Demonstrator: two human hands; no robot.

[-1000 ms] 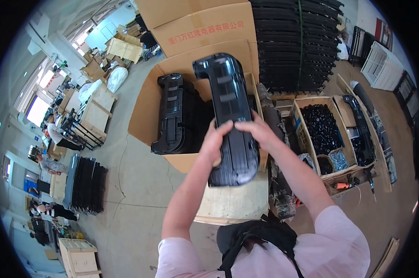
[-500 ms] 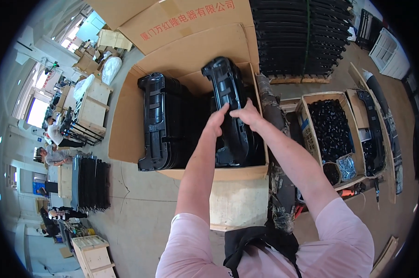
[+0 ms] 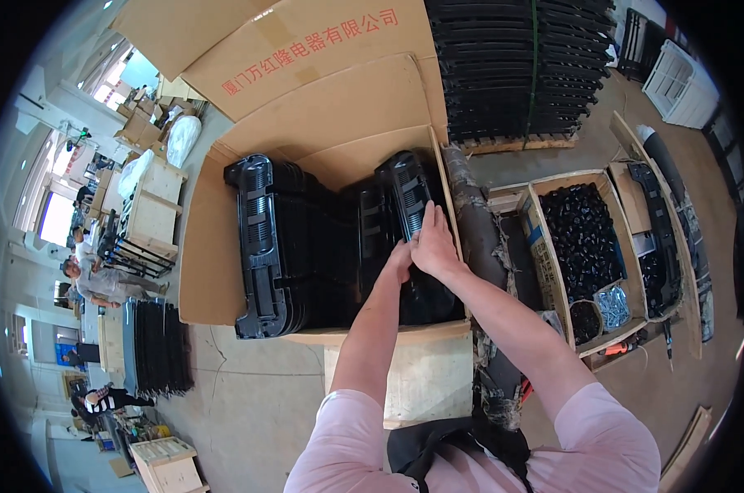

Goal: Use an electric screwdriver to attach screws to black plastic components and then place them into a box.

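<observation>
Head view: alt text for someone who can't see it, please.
Left hand and right hand touch a black moulded part inside an open cardboard box, near its right side. Similar black parts are packed along the box's left side.

The bare, ungloved left hand point(image 3: 399, 260) and bare, ungloved right hand point(image 3: 434, 246) are meeting closely ahead of the body. The right fingers point(image 3: 439, 218) are extending forward, uncurled; the left fingers are mostly hiding from view. The bare left forearm point(image 3: 378, 324) and bare right forearm point(image 3: 512, 316) are reaching forward, slanting inward toward each other.
</observation>
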